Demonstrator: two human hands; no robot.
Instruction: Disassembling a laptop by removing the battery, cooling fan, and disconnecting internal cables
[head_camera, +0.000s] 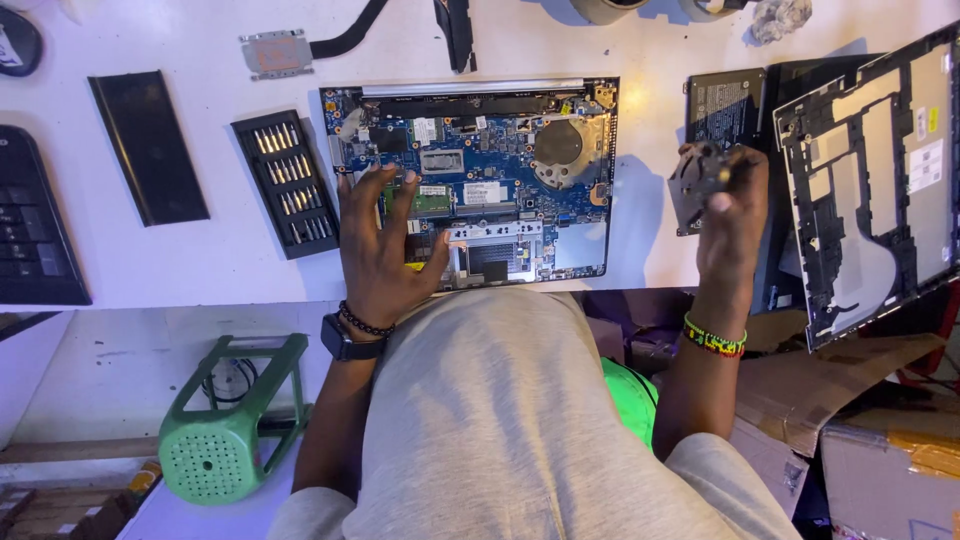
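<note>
Now my left hand lies flat, fingers spread, steadying the opened blue laptop board near the white surface's front edge. My right hand grips a small black round cooling fan, lifted clear of it.

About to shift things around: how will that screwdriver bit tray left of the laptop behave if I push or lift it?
The bit tray lies flat and looks rigid, so it would probably slide rather than tip. Its bits sit uncovered in open rows, so tilting it may spill them. The left hand rests on the laptop close beside it.

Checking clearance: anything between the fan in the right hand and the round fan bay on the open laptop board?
Nothing visible. The right hand holds the fan above bare table, right of the laptop board; the fan bay lies uncovered. The left hand rests lower left.
</note>
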